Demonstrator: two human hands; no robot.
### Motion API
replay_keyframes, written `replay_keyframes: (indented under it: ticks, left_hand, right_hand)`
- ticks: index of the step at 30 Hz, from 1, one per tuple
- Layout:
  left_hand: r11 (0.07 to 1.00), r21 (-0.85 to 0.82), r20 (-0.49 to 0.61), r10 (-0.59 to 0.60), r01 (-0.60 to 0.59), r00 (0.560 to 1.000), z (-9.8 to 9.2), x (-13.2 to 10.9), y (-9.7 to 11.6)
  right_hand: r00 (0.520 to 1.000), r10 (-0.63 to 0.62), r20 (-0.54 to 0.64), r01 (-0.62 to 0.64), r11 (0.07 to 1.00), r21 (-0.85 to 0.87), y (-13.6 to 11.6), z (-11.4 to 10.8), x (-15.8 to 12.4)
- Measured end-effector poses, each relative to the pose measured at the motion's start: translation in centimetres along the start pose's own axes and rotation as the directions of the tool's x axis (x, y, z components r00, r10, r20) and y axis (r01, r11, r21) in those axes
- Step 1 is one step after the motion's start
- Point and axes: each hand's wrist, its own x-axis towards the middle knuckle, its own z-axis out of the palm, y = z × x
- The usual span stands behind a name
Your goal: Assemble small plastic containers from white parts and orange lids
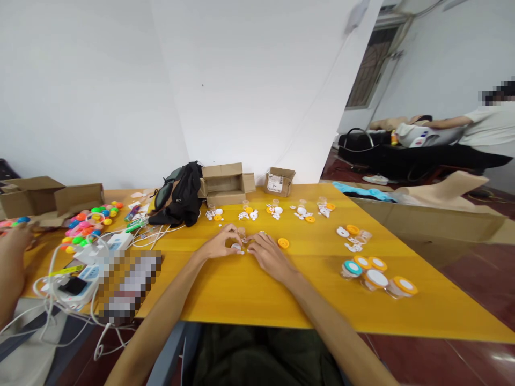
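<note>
My left hand [220, 244] is curved in a C shape, thumb and fingers apart, around a small white round piece [236, 246]. A small clear plastic jar [242, 232] stands by its fingertips. My right hand [266, 254] reaches in from the other side, palm down and fingers bent, with its fingertips low over small white pieces beside the jar. Whatever those fingertips pinch is too small to make out. Just right of that hand, an orange ring-shaped lid [284, 243] lies on the yellow table [249, 295].
Several sets of jars, lids and white pieces [277, 210] line the back, before cardboard boxes [223, 185] and a black bag [181, 195]. Closed jars [376, 279] stand right. Left are power strips [86, 273], cables, colourful balls [84, 228] and another person's arm [12, 268].
</note>
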Motion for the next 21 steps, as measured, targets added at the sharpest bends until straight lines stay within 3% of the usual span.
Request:
replay_keyframes:
  ticks: [9,21]
  left_hand:
    - [0.967,0.254,0.007,-0.009,0.007,1.000,1.1,0.0,0.4]
    - [0.960,0.272,0.024,0.059,-0.063,0.998,1.3,0.1,0.9]
  right_hand:
    - [0.999,0.039,0.004,-0.039,0.999,0.004,0.2,-0.3,0.0]
    - [0.999,0.032,-0.004,-0.032,0.999,0.015,0.3,-0.2,0.0]
